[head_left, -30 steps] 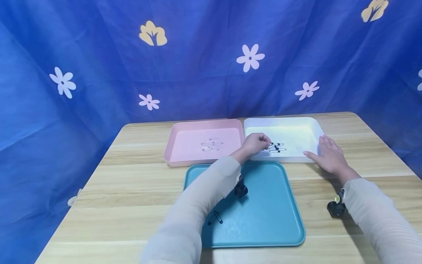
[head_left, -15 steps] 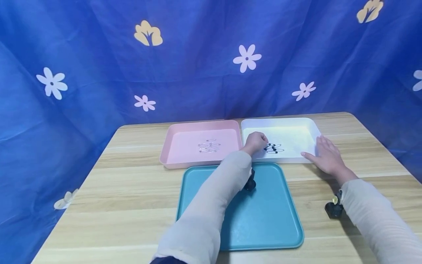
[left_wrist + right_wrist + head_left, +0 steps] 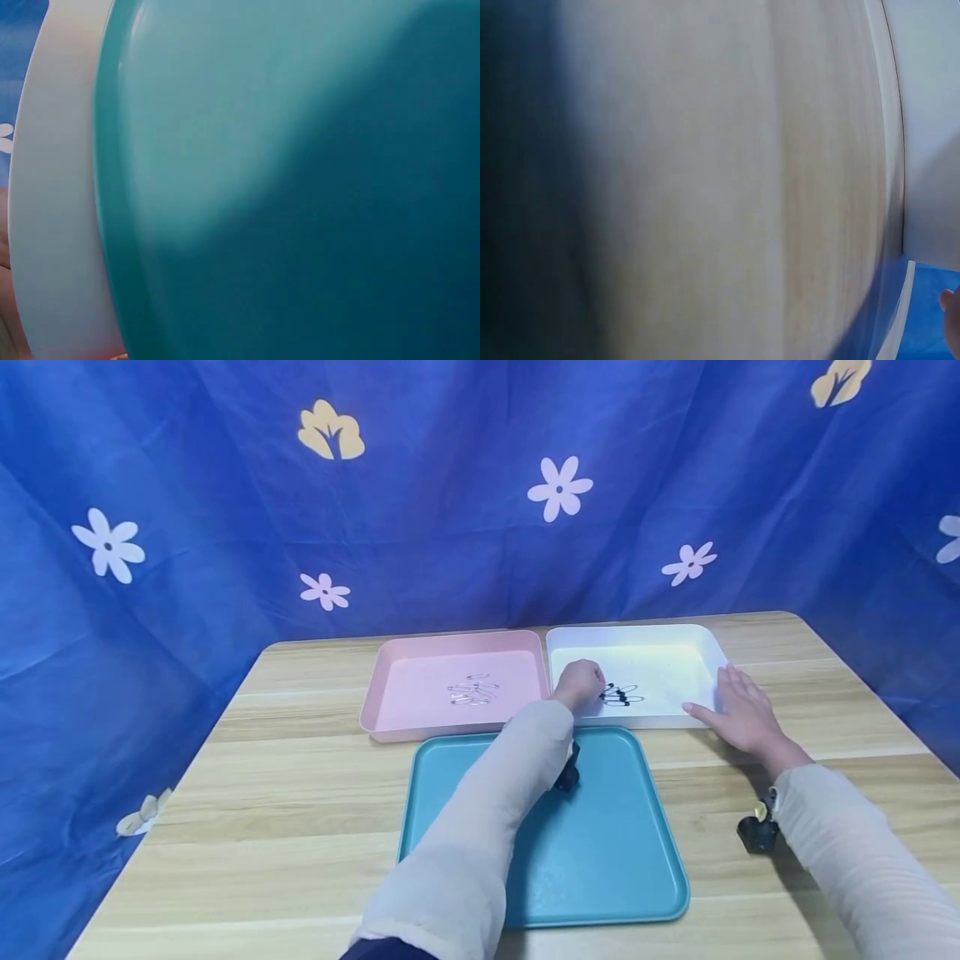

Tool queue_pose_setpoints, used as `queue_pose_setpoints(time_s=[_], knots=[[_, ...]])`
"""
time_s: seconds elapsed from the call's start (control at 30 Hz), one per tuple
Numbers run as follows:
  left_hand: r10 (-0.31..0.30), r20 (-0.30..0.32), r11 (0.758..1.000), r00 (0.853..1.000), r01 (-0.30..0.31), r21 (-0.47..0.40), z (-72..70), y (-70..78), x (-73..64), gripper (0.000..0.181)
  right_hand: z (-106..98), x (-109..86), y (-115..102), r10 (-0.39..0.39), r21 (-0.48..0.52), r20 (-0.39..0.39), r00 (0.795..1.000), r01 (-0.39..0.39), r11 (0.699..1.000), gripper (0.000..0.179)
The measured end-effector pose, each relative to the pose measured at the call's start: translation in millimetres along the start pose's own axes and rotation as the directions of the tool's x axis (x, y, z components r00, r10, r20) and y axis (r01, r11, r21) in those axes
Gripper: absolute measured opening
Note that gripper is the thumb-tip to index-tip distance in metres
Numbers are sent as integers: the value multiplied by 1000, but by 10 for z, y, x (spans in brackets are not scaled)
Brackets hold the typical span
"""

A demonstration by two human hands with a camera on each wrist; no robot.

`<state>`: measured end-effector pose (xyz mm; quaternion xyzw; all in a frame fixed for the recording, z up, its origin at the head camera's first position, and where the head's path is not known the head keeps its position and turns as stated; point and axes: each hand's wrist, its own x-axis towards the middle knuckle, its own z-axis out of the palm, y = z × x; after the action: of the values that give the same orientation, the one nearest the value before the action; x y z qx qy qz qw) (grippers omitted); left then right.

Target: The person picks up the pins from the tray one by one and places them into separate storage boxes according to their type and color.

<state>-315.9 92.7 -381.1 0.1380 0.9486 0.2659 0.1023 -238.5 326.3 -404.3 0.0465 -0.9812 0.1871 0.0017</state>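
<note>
In the head view, my left hand reaches over the near left part of the white tray. Its fingers are bent down beside a small pile of black safety pins. The fingertips are hidden behind the back of the hand, so I cannot tell whether they pinch a pin. My right hand rests with spread fingers on the right side of the white tray, the thumb at its front corner. Several silver safety pins lie in the pink tray to the left.
A teal tray lies in front of both smaller trays, with my left forearm crossing it. Black wrist cameras hang under both sleeves. Wooden tabletop surrounds the trays, and a blue flowered curtain hangs behind.
My left hand turned so its fingertips went out of sight, staying by the black safety pins. The left forearm swung right, covering the pins seen on the teal tray. My right hand stayed put.
</note>
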Motion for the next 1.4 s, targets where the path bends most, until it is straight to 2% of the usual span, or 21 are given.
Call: queue_pose_setpoints(time_s=[0.33,0.6,0.9,1.13,1.4], knots=[[74,-29,996,997,-75,-45,-120,-5,-166,9,-17,-4,-30,5,6,2,1000,-5,1000,94],[130,-51,979,990,-137,-150,-239,-25,-418,10,-14,-24,-30,10,10,9,1000,-10,1000,94],[126,-27,970,992,-128,-205,-435,-204,-739,10,-34,-37,-58,5,24,2,1000,-5,1000,94],[116,17,954,993,-106,-280,-591,-354,-1014,10,-35,-35,-77,5,14,9,1000,-5,1000,94],[170,32,946,985,-154,-284,-673,-519,-1305,9,-41,-46,-83,1,12,7,1000,-2,1000,94]])
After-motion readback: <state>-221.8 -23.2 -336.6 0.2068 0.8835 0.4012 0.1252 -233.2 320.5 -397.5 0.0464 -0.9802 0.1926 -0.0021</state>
